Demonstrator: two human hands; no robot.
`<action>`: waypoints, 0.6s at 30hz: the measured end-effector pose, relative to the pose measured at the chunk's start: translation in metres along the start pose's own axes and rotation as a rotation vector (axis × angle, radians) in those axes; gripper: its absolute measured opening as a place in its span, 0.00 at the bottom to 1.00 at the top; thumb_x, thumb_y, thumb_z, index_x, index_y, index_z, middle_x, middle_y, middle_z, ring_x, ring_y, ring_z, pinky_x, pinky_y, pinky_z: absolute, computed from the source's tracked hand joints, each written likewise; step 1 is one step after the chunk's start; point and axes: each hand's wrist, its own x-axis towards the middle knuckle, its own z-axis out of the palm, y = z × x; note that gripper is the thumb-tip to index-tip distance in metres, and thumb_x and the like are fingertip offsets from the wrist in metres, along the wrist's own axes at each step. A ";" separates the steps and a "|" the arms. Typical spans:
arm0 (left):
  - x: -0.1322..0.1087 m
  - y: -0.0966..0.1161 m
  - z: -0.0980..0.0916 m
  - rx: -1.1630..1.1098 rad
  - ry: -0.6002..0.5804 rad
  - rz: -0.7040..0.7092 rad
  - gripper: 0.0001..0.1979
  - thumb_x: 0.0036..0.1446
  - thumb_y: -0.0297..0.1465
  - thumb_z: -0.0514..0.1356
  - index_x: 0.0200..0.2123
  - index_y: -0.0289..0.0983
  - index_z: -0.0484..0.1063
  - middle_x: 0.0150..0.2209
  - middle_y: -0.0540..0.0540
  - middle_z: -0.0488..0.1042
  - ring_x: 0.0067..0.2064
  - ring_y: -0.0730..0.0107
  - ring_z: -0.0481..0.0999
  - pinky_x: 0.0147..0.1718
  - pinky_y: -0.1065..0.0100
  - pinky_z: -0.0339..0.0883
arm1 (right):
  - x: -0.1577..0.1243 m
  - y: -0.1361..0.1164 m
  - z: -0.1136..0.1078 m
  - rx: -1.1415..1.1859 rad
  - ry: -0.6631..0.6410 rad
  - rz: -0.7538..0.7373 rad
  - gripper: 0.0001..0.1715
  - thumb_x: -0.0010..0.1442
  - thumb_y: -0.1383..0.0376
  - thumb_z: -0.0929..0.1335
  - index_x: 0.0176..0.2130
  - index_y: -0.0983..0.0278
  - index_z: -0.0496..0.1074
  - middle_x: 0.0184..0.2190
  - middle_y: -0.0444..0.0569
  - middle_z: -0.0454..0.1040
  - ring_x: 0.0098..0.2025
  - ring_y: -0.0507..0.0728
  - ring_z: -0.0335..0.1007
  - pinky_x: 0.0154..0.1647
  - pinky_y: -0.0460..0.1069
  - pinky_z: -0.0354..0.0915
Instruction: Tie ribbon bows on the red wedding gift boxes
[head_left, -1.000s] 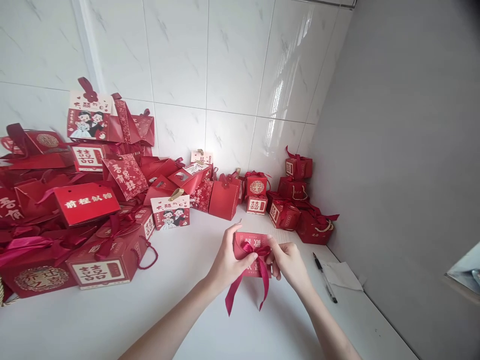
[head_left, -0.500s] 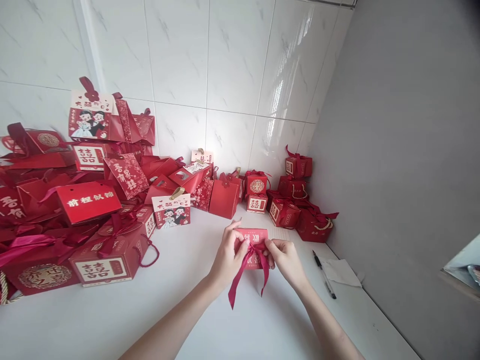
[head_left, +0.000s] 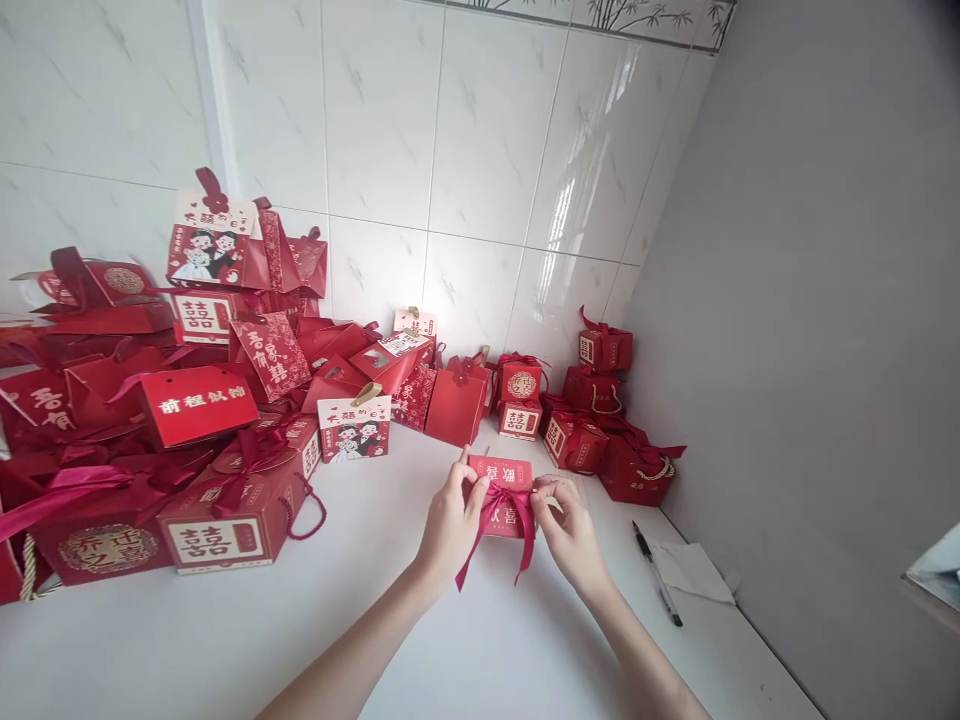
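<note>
A small red gift box (head_left: pixel 510 470) with pale lettering rests on the white table in front of me. Tied over its top is a dark red ribbon (head_left: pixel 520 505) in a bow, with two tails hanging down the near side. At the box's left edge, my left hand (head_left: pixel 450 515) pinches the bow's left side between thumb and fingers. My right hand (head_left: pixel 568 530) is at the right edge, its thumb and forefinger closed on the bow's right loop. The fingertips partly hide both ends of the bow.
Many red gift boxes (head_left: pixel 217 535) are heaped along the left. More boxes (head_left: pixel 574 440) stand in stacks at the back right. A black pen (head_left: pixel 658 575) and a white paper (head_left: pixel 694 572) lie right of my arm, near the grey wall (head_left: pixel 780 300).
The bow sits flatter on the box and its tails hang slightly higher. My right hand has shifted a little outward and down. The whole view has shifted slightly.
</note>
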 end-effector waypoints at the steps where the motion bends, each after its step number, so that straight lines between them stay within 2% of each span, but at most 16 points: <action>1: 0.001 0.000 0.000 -0.005 -0.010 -0.014 0.11 0.59 0.40 0.49 0.27 0.41 0.56 0.33 0.48 0.73 0.39 0.62 0.73 0.33 0.68 0.62 | 0.000 0.001 0.001 0.008 -0.002 0.005 0.20 0.58 0.49 0.62 0.27 0.62 0.65 0.39 0.54 0.66 0.45 0.61 0.63 0.37 0.50 0.67; 3: 0.002 -0.002 0.000 -0.015 -0.006 -0.032 0.12 0.59 0.40 0.49 0.27 0.41 0.56 0.30 0.49 0.72 0.32 0.65 0.73 0.32 0.68 0.61 | 0.000 0.003 0.001 0.024 -0.014 0.012 0.19 0.59 0.50 0.62 0.27 0.62 0.64 0.42 0.55 0.66 0.47 0.61 0.63 0.39 0.52 0.67; 4: 0.002 -0.002 0.001 -0.026 0.005 -0.036 0.12 0.59 0.40 0.49 0.27 0.40 0.56 0.31 0.49 0.73 0.31 0.66 0.72 0.32 0.68 0.61 | 0.000 0.004 0.002 0.032 -0.021 0.011 0.19 0.59 0.50 0.62 0.28 0.62 0.64 0.42 0.55 0.66 0.47 0.61 0.63 0.40 0.52 0.67; 7: 0.001 -0.004 0.004 -0.074 0.041 -0.027 0.11 0.58 0.39 0.50 0.27 0.40 0.57 0.45 0.45 0.71 0.34 0.68 0.72 0.35 0.68 0.62 | 0.000 0.008 0.002 0.060 -0.028 0.005 0.18 0.60 0.51 0.62 0.28 0.62 0.64 0.43 0.55 0.67 0.47 0.61 0.64 0.44 0.54 0.65; 9: 0.001 -0.005 0.005 -0.090 0.046 -0.027 0.11 0.58 0.38 0.49 0.26 0.40 0.56 0.49 0.45 0.69 0.34 0.69 0.71 0.36 0.67 0.62 | 0.000 0.011 0.002 0.082 -0.023 0.024 0.18 0.60 0.51 0.62 0.29 0.62 0.64 0.43 0.54 0.68 0.47 0.61 0.64 0.44 0.54 0.65; 13: 0.002 -0.006 0.005 -0.086 0.048 -0.030 0.12 0.58 0.38 0.49 0.26 0.39 0.55 0.48 0.45 0.69 0.29 0.72 0.69 0.35 0.67 0.62 | 0.000 0.013 0.002 0.155 -0.033 0.078 0.19 0.58 0.50 0.63 0.29 0.63 0.65 0.45 0.54 0.67 0.47 0.62 0.64 0.40 0.53 0.67; 18: 0.003 -0.007 0.004 -0.079 0.054 -0.017 0.11 0.58 0.38 0.49 0.26 0.39 0.55 0.45 0.45 0.70 0.30 0.72 0.68 0.34 0.67 0.61 | 0.000 0.011 0.002 0.261 -0.056 0.130 0.21 0.57 0.48 0.64 0.29 0.63 0.65 0.45 0.55 0.66 0.45 0.61 0.66 0.39 0.53 0.68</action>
